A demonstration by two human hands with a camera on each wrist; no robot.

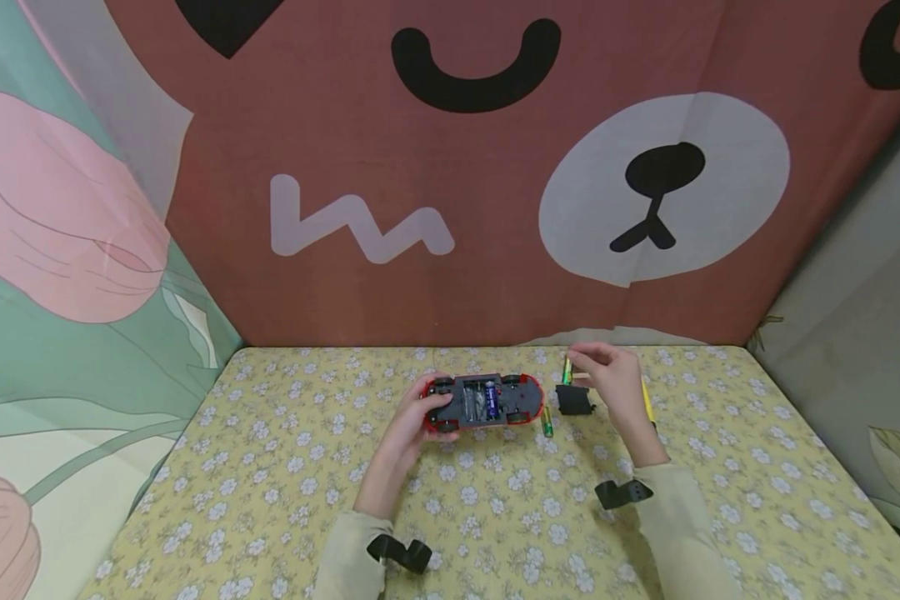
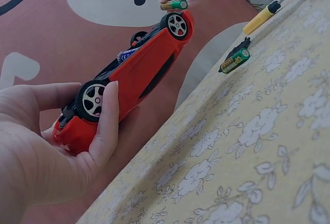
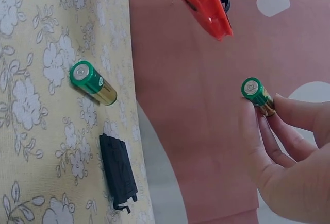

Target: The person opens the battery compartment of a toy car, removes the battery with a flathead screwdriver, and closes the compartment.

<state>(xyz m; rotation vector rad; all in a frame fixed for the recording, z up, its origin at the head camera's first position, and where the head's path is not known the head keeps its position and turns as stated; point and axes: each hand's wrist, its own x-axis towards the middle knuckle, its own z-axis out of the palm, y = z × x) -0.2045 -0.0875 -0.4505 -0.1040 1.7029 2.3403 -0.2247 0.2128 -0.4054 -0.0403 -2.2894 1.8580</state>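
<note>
A red toy car (image 1: 516,402) is held underside up by my left hand (image 1: 412,414), which grips its left end around a wheel, as the left wrist view (image 2: 85,136) also shows. Its battery compartment lies uncovered, with a blue battery (image 1: 491,400) inside. My right hand (image 1: 613,379) pinches a green and gold battery (image 3: 257,96) between thumb and fingers, raised to the right of the car. On the cloth lies a second green and gold battery (image 3: 94,83). Beside that one rests a black battery cover (image 1: 573,400).
A yellow-handled screwdriver (image 2: 262,18) lies at the right, partly hidden behind my right hand in the head view. The table (image 1: 270,492) wears a flowered yellow cloth, and a printed curtain (image 1: 495,292) hangs along its back edge.
</note>
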